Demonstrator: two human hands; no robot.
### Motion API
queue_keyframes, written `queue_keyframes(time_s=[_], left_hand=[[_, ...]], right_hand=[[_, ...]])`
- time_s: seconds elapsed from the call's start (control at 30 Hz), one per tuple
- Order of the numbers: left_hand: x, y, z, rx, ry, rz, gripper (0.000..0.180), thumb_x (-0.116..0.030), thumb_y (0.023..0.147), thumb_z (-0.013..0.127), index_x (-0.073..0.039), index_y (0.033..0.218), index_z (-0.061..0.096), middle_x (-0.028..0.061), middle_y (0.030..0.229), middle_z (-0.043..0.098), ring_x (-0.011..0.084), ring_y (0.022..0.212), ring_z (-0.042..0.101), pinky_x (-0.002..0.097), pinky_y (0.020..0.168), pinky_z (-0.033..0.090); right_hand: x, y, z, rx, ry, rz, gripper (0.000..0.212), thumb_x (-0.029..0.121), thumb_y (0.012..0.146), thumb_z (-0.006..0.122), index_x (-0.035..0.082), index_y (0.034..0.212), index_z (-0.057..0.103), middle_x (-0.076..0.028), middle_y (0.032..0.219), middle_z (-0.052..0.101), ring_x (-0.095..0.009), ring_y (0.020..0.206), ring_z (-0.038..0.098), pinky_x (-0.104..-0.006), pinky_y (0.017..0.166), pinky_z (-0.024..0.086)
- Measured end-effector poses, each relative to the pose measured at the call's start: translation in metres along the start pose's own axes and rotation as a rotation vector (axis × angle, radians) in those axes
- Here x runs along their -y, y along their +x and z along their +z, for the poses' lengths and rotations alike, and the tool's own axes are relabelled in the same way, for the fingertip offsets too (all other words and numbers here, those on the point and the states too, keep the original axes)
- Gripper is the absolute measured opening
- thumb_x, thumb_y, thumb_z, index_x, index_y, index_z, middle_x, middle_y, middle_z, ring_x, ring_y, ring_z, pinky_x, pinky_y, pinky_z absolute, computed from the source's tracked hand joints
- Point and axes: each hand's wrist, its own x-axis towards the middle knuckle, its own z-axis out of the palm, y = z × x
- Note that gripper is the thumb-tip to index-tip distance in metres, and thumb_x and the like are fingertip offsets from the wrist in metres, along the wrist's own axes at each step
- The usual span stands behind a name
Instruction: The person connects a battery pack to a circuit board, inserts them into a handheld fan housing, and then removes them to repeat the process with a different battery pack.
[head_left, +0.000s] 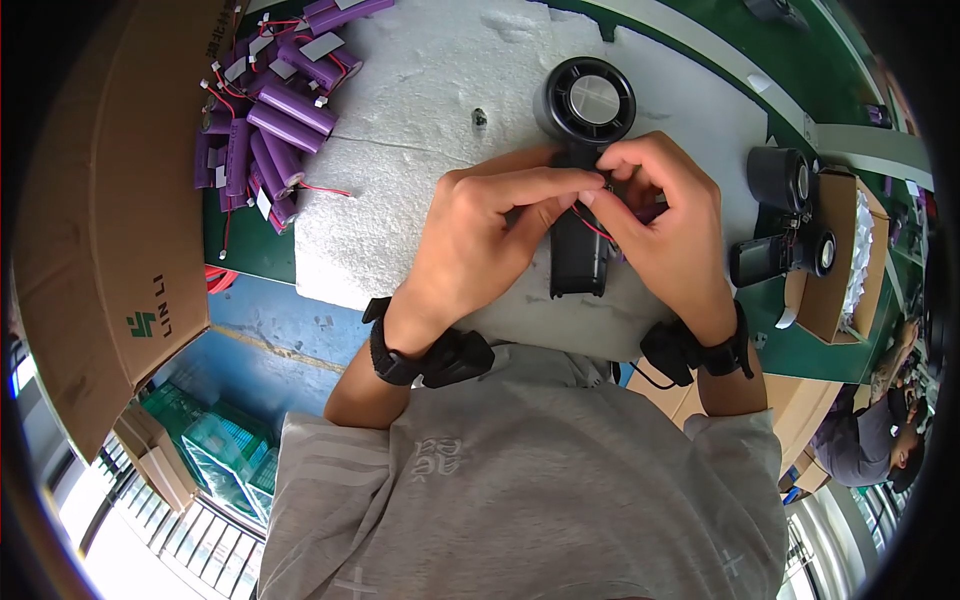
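A black handheld fan (578, 262) lies on the white foam, its round head (600, 98) away from me and its handle toward me. Over the upper handle, my left hand (490, 225) is closed in a pinch, thumb and forefinger around a thin red wire (592, 224). My right hand (665, 215) meets it from the other side, thumb and fingertips also pinched at the wire's end. The tiny part between the fingertips is mostly hidden. Something purple, like a battery cell (652, 212), shows partly under my right hand.
Purple battery cells (290, 115) with red leads are heaped at the left, beside a tall cardboard box (110, 200). More black fan parts (775, 180) and an open carton (838, 255) stand at the right. Another person (870, 440) sits at the far right.
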Motion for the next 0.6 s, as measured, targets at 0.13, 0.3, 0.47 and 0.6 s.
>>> queue_keyframes(time_s=[0.13,0.3,0.47,0.6], left_hand=[[-0.015,-0.002,-0.009,0.150,0.179,-0.107,0.025,0.004,0.090,0.061,-0.005,0.111,0.070,0.0154,0.108,0.068,0.0221,0.096,0.068,0.0275,0.081,0.053],[-0.016,0.001,-0.009,0.186,0.171,-0.117,0.027,0.003,0.085,0.064,-0.006,0.110,0.071,0.0138,0.105,0.067,0.0232,0.087,0.067,0.0289,0.074,0.052],[-0.017,0.000,-0.008,0.146,0.119,-0.146,0.031,0.005,0.078,0.065,-0.006,0.106,0.072,0.0088,0.094,0.066,0.0182,0.068,0.063,0.0292,0.063,0.051],[-0.016,-0.002,-0.007,0.115,0.103,-0.209,0.033,0.007,0.076,0.064,-0.006,0.105,0.072,0.0072,0.093,0.065,0.0135,0.065,0.059,0.0258,0.061,0.048]], right_hand=[[-0.001,-0.001,-0.003,0.058,0.055,0.070,0.023,0.000,0.080,0.072,-0.002,0.099,0.061,-0.006,0.083,0.060,-0.009,0.063,0.054,-0.0229,0.057,0.045],[0.000,-0.001,-0.022,0.108,0.043,-0.113,0.022,0.000,0.079,0.072,-0.003,0.098,0.062,-0.008,0.084,0.062,-0.017,0.065,0.058,-0.0257,0.061,0.047],[0.010,-0.020,-0.057,0.106,-0.288,-0.178,0.020,0.000,0.077,0.073,-0.003,0.096,0.065,-0.011,0.093,0.066,-0.024,0.073,0.063,-0.0304,0.066,0.051],[0.009,-0.039,-0.054,0.105,-0.301,-0.067,0.019,0.000,0.075,0.075,-0.002,0.093,0.068,-0.012,0.105,0.069,-0.028,0.081,0.067,-0.0323,0.069,0.054]])
